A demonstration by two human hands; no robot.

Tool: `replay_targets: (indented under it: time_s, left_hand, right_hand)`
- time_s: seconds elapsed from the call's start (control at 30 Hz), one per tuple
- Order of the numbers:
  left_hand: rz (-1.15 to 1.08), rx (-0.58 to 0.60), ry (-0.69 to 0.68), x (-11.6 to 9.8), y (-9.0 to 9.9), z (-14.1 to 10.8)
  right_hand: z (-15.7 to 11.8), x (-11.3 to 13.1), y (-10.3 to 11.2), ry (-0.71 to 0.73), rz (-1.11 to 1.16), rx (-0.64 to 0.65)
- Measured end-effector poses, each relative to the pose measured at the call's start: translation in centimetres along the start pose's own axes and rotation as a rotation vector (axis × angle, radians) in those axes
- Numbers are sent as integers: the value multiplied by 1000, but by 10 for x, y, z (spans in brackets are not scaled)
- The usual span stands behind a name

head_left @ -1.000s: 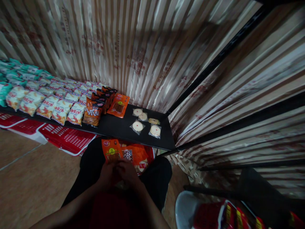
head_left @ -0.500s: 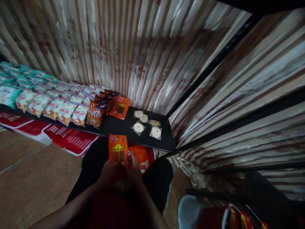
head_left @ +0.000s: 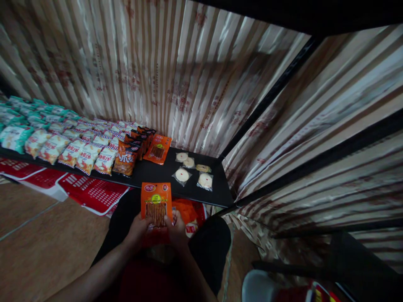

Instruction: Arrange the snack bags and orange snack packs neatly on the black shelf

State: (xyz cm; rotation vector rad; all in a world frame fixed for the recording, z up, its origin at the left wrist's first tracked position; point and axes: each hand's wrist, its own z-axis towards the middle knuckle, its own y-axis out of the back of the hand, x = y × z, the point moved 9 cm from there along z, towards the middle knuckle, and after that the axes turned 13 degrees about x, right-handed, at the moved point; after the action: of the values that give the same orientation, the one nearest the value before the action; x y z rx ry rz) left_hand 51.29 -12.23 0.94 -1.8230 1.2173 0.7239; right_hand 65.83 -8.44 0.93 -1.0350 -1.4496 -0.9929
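Note:
Between both hands I hold an orange snack packet (head_left: 156,207) with brown sticks showing through its window. My left hand (head_left: 139,228) grips its lower left side and my right hand (head_left: 176,228) its lower right, thumbs on the front. Just beyond it runs a low black shelf (head_left: 201,197). A similar orange packet (head_left: 158,149) lies there beside a row of dark orange snack bags (head_left: 125,158). Several round pale wrapped biscuits (head_left: 181,174) rest towards the shelf's right end. Beneath the shelf, right of my hands, more orange packaging (head_left: 185,212) shows in part.
White snack bags (head_left: 105,160) and green bags (head_left: 15,137) fill the shelf's left side. Red baskets (head_left: 91,191) stand under it. Black frame bars (head_left: 267,100) and a striped curtain (head_left: 189,84) close off the back and right. A pale stool-like thing (head_left: 256,285) is at lower right.
The held packet has come up slightly and more of its front faces me. Both hands still grip it. The view has shifted a little, so the shelf sits lower.

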Motion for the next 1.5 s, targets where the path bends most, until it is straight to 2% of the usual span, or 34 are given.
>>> replay_targets:
  time_s: [0.1,0.23,0.33,0.6,0.8,0.97,1.17,1.5]
  left_hand:
    - [-90,-44,-16,-1,8,8]
    - [-73,-78,-4,-7,15,17]
    - [-59,-96,-5,-16,20,24]
    - [42,-89,-47,-41,34,58]
    - [70,-63,-41,-52,41,81]
    - [104,-91,-49,-56,47,91]
    - [232,-120,-91,-71,52,102]
    - [193,-196,-143,-95,56,117]
  right_hand:
    - [8,5,2,3,-53,-7]
    - [21,10,8,11,-176,-27]
    - [33,14,7,30,-181,-2]
    - [69,23,-2,21,-201,40]
    - [94,27,-3,-1,-279,50]
    - [106,26,-4,2,-338,35]
    - [115,36,-7,-9,-402,20]
    - [143,40,-7,-16,-465,-3]
